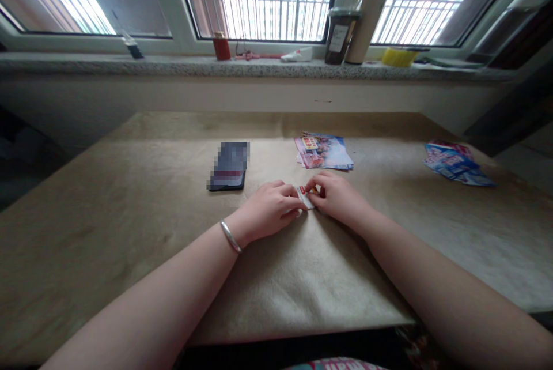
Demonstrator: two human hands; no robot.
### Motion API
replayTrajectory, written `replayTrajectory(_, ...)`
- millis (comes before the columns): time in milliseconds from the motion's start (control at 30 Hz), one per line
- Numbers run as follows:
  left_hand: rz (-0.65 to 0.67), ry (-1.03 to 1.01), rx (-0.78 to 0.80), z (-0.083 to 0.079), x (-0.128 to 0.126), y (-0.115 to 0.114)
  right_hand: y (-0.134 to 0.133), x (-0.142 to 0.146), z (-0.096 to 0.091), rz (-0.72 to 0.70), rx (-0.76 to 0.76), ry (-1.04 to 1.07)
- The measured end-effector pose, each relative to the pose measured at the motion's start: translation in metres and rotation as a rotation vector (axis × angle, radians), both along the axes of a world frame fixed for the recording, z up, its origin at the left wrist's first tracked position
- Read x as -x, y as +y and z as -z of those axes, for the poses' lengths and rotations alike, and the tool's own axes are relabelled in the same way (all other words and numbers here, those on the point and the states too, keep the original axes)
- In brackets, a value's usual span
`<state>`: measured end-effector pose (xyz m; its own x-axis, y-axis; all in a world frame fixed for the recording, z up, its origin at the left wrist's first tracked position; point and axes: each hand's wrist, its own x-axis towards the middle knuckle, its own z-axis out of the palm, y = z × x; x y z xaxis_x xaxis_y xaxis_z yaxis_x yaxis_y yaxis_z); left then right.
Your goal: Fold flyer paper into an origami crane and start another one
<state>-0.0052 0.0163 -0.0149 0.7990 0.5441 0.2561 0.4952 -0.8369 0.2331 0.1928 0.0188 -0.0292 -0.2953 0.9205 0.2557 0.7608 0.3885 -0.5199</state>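
Observation:
Between my two hands, low over the middle of the table, is a small piece of folded-looking paper (pixel 307 201), white with red and yellow print. My left hand (pixel 270 208), with a silver bangle at its wrist, grips the paper's left side with bent fingers. Thumb and fingers of my right hand (pixel 339 198) pinch its right side. The fingers cover much of the paper. Just beyond my right hand lies a small pile of colourful printed flyers (pixel 328 152). A dark phone (pixel 230 165), its screen blurred out, rests beyond my left hand.
Blue and pink folded papers (pixel 455 163) lie at the right of the table (pixel 108 214), which has a tan cover. Along the stone windowsill (pixel 173 67) behind stand a red container (pixel 222 47), a dark lidded cup (pixel 339 38), a cardboard tube (pixel 367 12) and a yellow item (pixel 398 57).

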Motion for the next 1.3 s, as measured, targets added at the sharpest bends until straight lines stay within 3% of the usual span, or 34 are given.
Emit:
replayTrajectory(267,-0.096,0.045,-0.043,-0.0041,0.0014,-0.0014,-0.0020,0.0016,-0.0073,0.048,0.077,-0.066)
replayTrajectory(500,-0.194,0.053,-0.054,-0.0031,0.0013,0.0015,-0.0038,0.0022,-0.0058,-0.051,0.156,-0.058)
replayTrajectory(833,-0.337,0.035,-0.018,-0.0008,0.0021,0.0031,-0.0033,0.0040,-0.0036,-0.161,0.071,-0.030)
replayTrajectory(1000,-0.312,0.008,-0.002,0.0019,0.0017,0.0034,-0.0045,0.0042,-0.0050,-0.129,-0.024,-0.099)
replayTrajectory(1300,-0.316,0.008,0.042,0.0014,0.0030,0.0028,-0.0071,0.0005,-0.0073,-0.068,-0.027,-0.209)
